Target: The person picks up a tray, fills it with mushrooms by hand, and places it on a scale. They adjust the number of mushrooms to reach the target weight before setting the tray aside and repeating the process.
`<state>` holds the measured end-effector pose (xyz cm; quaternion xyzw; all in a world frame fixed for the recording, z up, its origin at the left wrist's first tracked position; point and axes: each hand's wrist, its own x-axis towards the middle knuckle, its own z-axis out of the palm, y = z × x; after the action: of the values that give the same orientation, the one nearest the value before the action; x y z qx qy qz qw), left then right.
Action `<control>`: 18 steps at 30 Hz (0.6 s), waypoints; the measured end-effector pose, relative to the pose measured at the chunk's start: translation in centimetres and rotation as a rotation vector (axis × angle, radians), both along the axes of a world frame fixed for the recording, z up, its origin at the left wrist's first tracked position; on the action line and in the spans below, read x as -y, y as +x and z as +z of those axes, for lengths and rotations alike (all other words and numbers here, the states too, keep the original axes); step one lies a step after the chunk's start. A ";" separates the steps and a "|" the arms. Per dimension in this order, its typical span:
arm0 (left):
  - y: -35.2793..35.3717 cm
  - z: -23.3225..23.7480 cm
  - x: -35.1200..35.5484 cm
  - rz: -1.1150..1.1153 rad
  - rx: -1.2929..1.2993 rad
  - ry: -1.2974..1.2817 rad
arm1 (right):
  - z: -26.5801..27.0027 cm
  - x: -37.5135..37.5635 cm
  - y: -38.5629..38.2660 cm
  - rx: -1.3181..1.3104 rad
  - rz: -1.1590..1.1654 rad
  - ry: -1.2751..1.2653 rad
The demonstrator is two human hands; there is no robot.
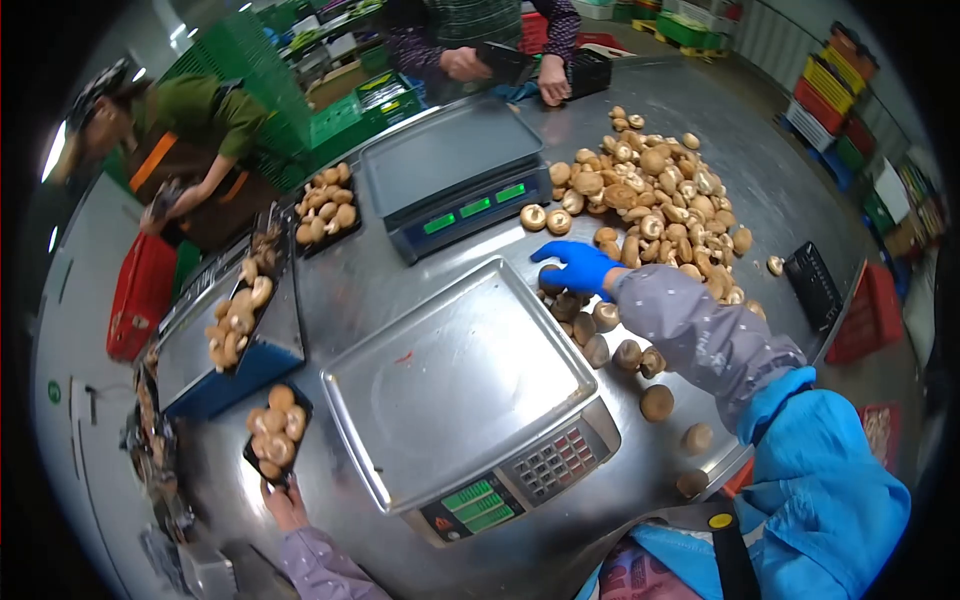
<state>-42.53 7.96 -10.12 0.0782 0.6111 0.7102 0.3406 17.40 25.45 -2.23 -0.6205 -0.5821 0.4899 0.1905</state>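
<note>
My left hand point(286, 503), bare, is at the lower left with its fingers on the near end of a black tray of mushrooms point(276, 432). In a blue glove, my right hand point(578, 268) reaches over loose mushrooms at the edge of the big pile point(670, 190); its fingers are stretched out and I see nothing held in them. Between my hands stands a silver scale point(460, 375) with a bare pan. Several darker mushrooms point(627, 354) lie beside the scale's right edge, below my right hand.
A second scale point(450, 155) stands behind the silver one. A filled tray point(326, 205) is left of it. Mushrooms lie on a blue-sided scale point(235, 320). A black tray point(812, 285) lies at right. One co-worker stands across the table, another at left.
</note>
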 end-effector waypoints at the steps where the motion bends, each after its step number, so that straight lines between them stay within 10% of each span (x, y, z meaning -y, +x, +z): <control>1: -2.1 -2.6 0.5 -0.100 -0.075 -0.031 | -2.9 -1.5 0.1 0.161 0.171 0.229; 6: 0.8 -2.3 -0.2 -0.037 0.158 -0.056 | -5.6 -3.6 -3.0 0.703 0.473 0.339; 11: 0.6 -3.1 0.1 -0.069 0.076 -0.225 | -6.0 -2.3 -1.9 0.557 0.515 0.155; 13: -3.6 -7.6 1.4 -0.350 -0.395 -0.310 | -5.5 -0.4 -0.5 0.432 0.532 0.207; 18: 1.7 -2.8 1.6 -0.035 -0.042 -0.299 | -4.1 4.4 2.8 0.371 0.632 0.158</control>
<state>-40.83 6.33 -12.95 0.0520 0.7157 0.6034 0.3478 20.24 21.08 -6.37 -0.4717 -0.8056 0.3572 -0.0316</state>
